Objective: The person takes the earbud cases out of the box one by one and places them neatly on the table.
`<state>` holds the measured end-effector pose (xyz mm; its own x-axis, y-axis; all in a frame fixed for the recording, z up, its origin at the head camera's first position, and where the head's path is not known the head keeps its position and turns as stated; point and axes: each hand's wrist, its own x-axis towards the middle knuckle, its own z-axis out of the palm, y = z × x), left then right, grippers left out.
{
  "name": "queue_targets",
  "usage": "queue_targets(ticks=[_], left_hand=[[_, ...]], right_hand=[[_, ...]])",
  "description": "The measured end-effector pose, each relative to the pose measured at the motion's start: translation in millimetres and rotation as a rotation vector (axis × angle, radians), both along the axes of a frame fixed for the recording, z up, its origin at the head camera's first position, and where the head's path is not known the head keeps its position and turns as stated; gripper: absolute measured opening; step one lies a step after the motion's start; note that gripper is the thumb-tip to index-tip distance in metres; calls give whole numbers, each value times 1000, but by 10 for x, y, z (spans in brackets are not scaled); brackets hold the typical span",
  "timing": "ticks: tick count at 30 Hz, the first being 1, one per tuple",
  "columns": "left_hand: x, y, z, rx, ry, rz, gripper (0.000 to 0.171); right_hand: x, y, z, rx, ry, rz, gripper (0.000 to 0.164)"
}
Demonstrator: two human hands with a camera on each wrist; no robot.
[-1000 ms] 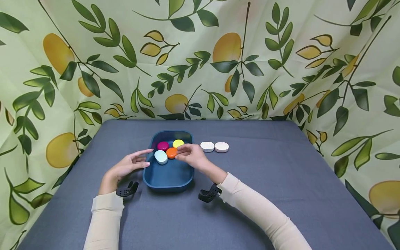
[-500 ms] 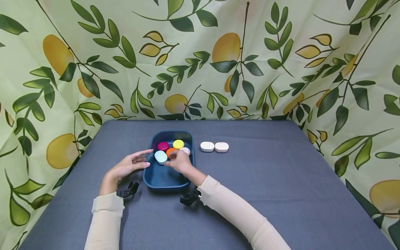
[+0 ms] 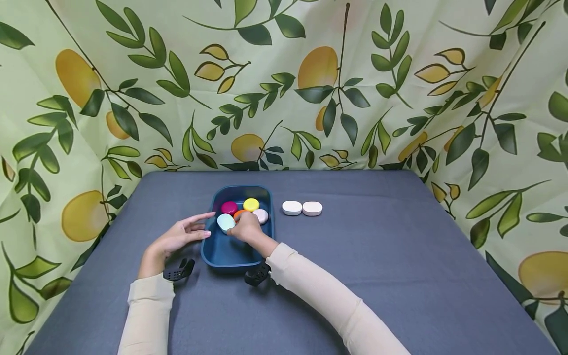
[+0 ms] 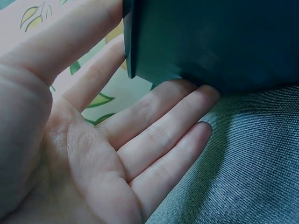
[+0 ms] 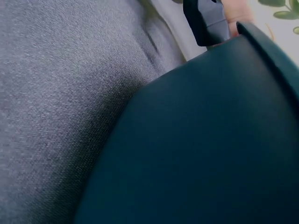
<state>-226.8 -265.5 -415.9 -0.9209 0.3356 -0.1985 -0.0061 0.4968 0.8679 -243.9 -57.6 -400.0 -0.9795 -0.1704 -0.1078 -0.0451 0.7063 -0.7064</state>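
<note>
Inside the blue tray (image 3: pixel 235 254), my right hand (image 3: pixel 249 228) pinches the light blue oval piece (image 3: pixel 225 223), thumb at its lower edge and fingers at its right side. Partly behind those fingers is an orange piece (image 3: pixel 238 214). A magenta piece (image 3: pixel 229 208), a yellow one (image 3: pixel 251 204) and a pale pink one (image 3: pixel 261 216) lie around them. At the tray's left side my left hand (image 3: pixel 179 234) has its fingers extended; in the left wrist view these fingers (image 4: pixel 159 130) reach the tray wall (image 4: pixel 219 42). The right hand is hidden in the right wrist view.
Two white oval pieces, a left one (image 3: pixel 292 208) and a right one (image 3: pixel 312 208), lie side by side right of the tray on the grey-blue cloth (image 3: pixel 377 256). A leaf-patterned curtain (image 3: pixel 284 88) stands behind the table. Each wrist carries a black camera mount (image 3: pixel 179 270).
My right hand has moved left and nearer the body inside the tray, from the pale pink piece to the light blue one, uncovering the pale pink piece. The left hand stays at the tray's side.
</note>
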Motion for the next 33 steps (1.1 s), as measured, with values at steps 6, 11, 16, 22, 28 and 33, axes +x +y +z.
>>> queue_targets(ticks=[6,11,16,22,28,33], left_hand=[[-7,3,11,5,-12,0,63],[-15,8,22,-10,-16,8,64],[-31,19,13,-9,-26,11,64],[-27,16,4,-4,-30,15,64],[-29,2,-6,-2,-30,13,64],[-19,-4,-14,-1,-24,11,65]], right_hand=[[-31,-39,-42,-9,17,-24,26],[-49,-55,-94,-37,8,28,33],[-97,-49,-137,-90,-28,88,49],[-168,-16,-223,-119,-52,122,55],[-90,2,-135,-114,-43,155,49],[-49,-17,-114,-52,-59,188,62]])
